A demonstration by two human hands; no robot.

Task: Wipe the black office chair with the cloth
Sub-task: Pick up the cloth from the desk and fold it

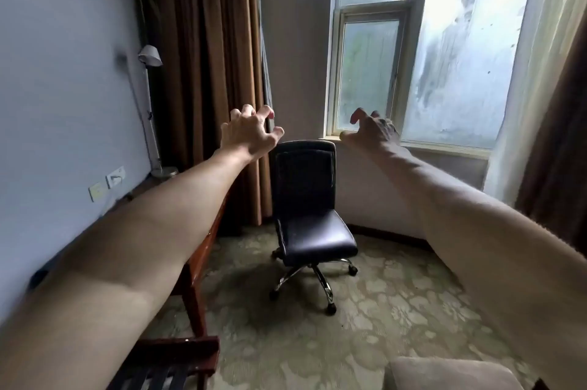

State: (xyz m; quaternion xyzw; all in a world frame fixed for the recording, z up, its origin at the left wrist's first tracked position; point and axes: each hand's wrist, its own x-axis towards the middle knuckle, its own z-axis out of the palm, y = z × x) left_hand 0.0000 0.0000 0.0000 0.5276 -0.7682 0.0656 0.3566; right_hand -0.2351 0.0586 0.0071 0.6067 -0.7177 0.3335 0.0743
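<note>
The black office chair stands on the carpet in the middle of the room, with its back toward the wall under the window. It has a chrome star base on castors. Both my arms stretch out in front of me at about the height of the chair's backrest top. My left hand hovers up and left of the backrest, fingers spread and bent, holding nothing. My right hand hovers to the right of it in front of the window sill, also with spread bent fingers and nothing in it. No cloth is in view.
A reddish wooden desk runs along the left wall, with a floor lamp at its far end. Brown curtains hang behind the chair's left. A window fills the right. A dark slatted rack and a beige cushion sit near me.
</note>
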